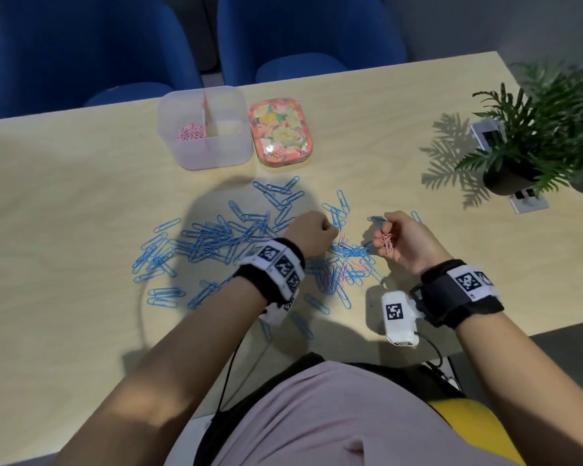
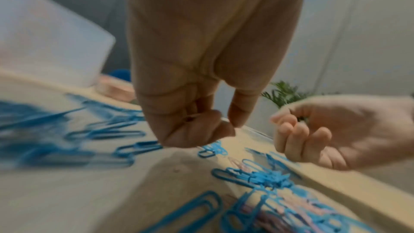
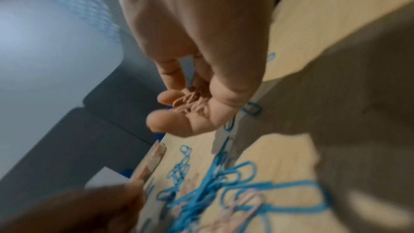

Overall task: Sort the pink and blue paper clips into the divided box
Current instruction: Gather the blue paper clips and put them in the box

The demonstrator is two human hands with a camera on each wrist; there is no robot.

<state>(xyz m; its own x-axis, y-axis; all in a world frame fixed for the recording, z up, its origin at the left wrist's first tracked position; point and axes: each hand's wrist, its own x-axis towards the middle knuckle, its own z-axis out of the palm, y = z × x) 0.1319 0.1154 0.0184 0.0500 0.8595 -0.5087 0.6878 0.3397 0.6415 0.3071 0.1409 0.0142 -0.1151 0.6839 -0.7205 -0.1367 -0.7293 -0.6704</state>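
A clear divided box point(image 1: 216, 153) stands at the back of the table, with pink clips point(image 1: 191, 132) in its left compartment. Blue paper clips point(image 1: 212, 237) lie scattered over the middle of the table; a few pink ones point(image 1: 343, 240) are mixed in among them. My left hand point(image 1: 330, 235) hovers over the pile with curled fingers. In the left wrist view its thumb and forefinger point(image 2: 230, 127) meet with no clip showing between them. My right hand point(image 1: 389, 232) is turned palm up, fingers curled round a small bunch of pink clips point(image 1: 387, 243) point(image 3: 190, 103).
A floral tin point(image 1: 281, 133) sits right of the box. A potted plant point(image 1: 535, 129) and a table socket point(image 1: 529, 201) are at the right edge. Blue chairs point(image 1: 81, 45) stand behind the table. Bare wood point(image 1: 64, 203) lies to the left.
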